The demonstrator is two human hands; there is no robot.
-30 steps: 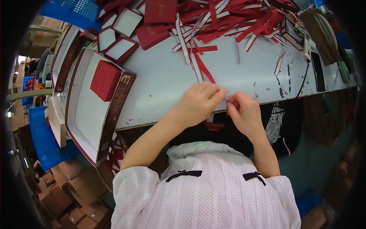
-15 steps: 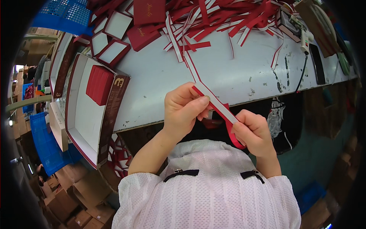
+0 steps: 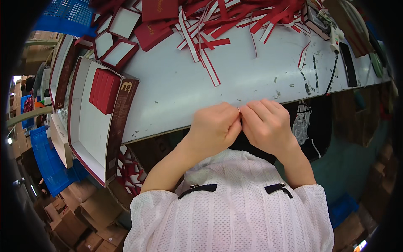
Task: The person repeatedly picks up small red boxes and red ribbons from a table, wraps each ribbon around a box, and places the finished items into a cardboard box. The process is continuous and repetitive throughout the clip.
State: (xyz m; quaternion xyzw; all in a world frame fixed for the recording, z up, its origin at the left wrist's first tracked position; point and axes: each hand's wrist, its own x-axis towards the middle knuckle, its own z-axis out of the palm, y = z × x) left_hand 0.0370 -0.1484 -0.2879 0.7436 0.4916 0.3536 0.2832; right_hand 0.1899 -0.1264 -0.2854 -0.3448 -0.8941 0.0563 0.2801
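Observation:
My left hand (image 3: pixel 216 126) and my right hand (image 3: pixel 268 126) meet above the table's near edge, fingers curled and pinching close together. Between their fingertips shows a sliver of a red-and-white ribbon strip (image 3: pixel 239 110); the hands hide the rest of it. Beyond them, another ribbon strip (image 3: pixel 211 71) lies on the white table (image 3: pixel 168 84), trailing from a big heap of red and white ribbon strips (image 3: pixel 252 12) at the back.
At left stands an open carton (image 3: pixel 88 122) holding a row of red boxes (image 3: pixel 104 90). Red lidded boxes and open white-lined box parts (image 3: pixel 124 21) are piled behind it. A dark phone (image 3: pixel 348 65) and a power strip (image 3: pixel 334 40) lie at far right.
My hands have come together, the right one moving up and left toward the left one. The ribbon strip, stretched between them before, is now mostly hidden in their fingers.

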